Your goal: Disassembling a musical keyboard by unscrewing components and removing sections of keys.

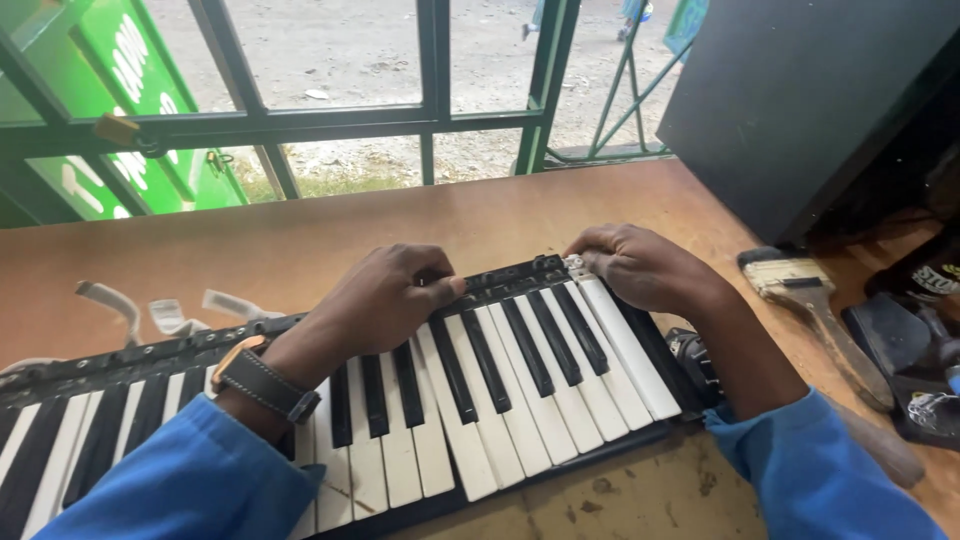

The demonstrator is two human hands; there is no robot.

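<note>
A brown wooden counter [300,240] runs under a green-framed window [435,115]. Daylight comes in off bare gravel ground [330,45] outside. A green sign [130,110] leans beyond the glass. A dark cabinet [810,100] stands at right.

A bare black-and-white keyboard key assembly [480,390] lies slanted across the wooden table's [300,240] near edge, some white keys uneven.

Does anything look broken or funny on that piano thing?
Yes. The keyboard lies bare on the wooden table with no case, and its white keys sit uneven: some stick out farther at the front edge. The left hand and right hand press along its back rail.
</note>
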